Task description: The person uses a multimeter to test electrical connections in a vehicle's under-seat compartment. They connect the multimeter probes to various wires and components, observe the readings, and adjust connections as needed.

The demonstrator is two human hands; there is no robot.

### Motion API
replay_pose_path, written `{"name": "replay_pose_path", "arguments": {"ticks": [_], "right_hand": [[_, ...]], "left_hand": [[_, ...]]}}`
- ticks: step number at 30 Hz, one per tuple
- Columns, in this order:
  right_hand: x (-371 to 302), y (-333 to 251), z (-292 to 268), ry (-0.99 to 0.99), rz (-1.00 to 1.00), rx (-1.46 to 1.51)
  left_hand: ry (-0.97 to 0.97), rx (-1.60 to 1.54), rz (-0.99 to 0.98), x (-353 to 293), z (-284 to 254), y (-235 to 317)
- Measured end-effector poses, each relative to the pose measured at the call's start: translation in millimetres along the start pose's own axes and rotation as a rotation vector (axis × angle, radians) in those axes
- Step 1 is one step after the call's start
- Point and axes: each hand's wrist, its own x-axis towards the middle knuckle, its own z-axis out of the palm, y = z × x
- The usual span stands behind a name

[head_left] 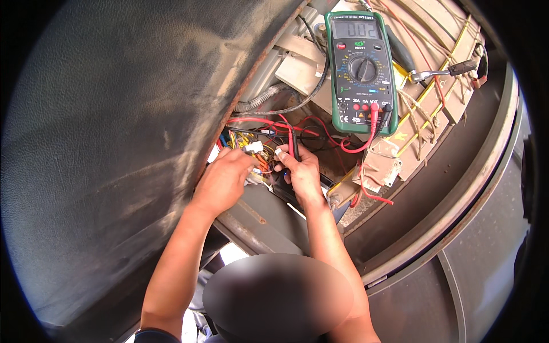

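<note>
My left hand (224,176) is closed, its curled fingertips in among a bundle of coloured wires (264,163), yellow, orange and blue. Exactly which wires it pinches is hidden. A white plug connector (253,147) sits just above these fingers. My right hand (303,174) is wrapped round the multimeter's test probes; the red probe (291,144) and the black one stand up side by side from the grip. A small white piece (278,151) shows at the right thumb's tip. The green-framed multimeter (361,73) lies face up beyond my right hand, its display lit and two leads plugged in.
A ratchet wrench (437,73) lies right of the meter over dusty battery-like blocks (457,94) with loose cables. A corrugated hose (264,98) crosses behind the wires. A dark padded panel (126,131) rises on the left; a curved metal rim (457,211) bounds the right.
</note>
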Motion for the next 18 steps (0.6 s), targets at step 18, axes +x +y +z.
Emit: {"name": "replay_pose_path", "arguments": {"ticks": [18], "right_hand": [[3.9,13.3,1.3,-0.177,-0.082,-0.147]], "left_hand": [[-0.091,0.139,-0.063,4.4,10.6,-3.7]]}}
